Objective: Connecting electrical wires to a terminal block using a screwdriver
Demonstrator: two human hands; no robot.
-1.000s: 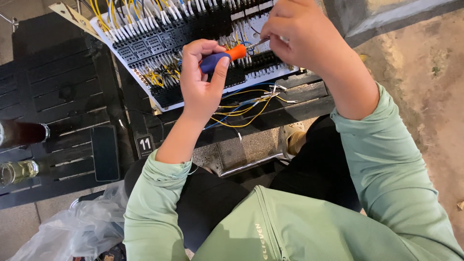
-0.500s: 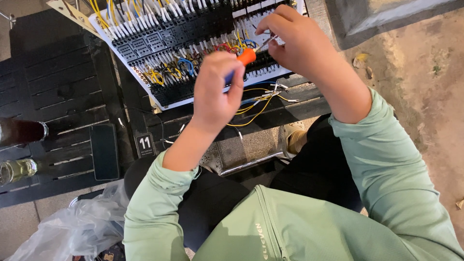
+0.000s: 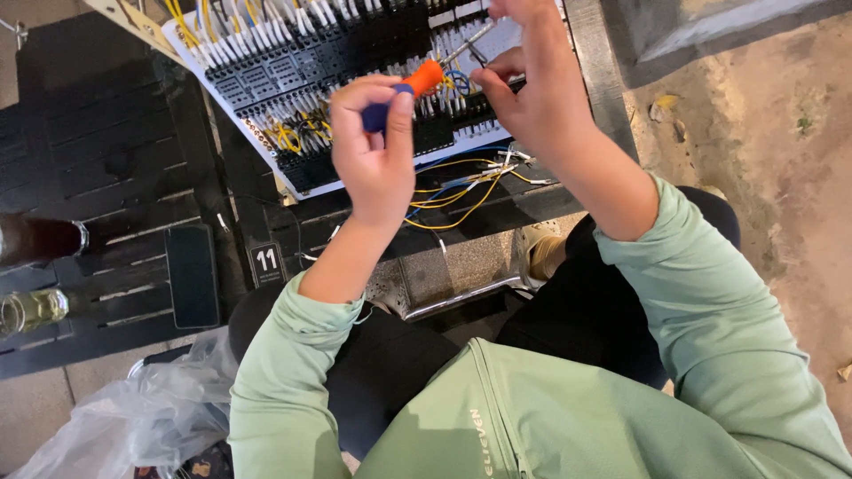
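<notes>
My left hand point(image 3: 377, 151) grips a blue-orange screwdriver point(image 3: 404, 91), raised over the wiring panel point(image 3: 293, 66). My right hand point(image 3: 532, 84) pinches a thin wire end point(image 3: 470, 40) near the tip. Phone point(image 3: 192, 275) lies on black table point(image 3: 89, 133).

— What colours on the screwdriver point(image 3: 401, 93)?
— Blue grip, orange collar.
— And the panel point(image 3: 302, 62)?
— White board, black terminal rows, white-sleeved wire ends, yellow wires point(image 3: 444, 200) with a few blue ones trailing over its near edge.
— The table point(image 3: 98, 142)?
— Black slats. The phone point(image 3: 193, 275) on it is black too, beside a black tag point(image 3: 266, 263) with white figures.
— Sleeves point(image 3: 710, 293)?
— Pale green; trousers point(image 3: 612, 310) black.
</notes>
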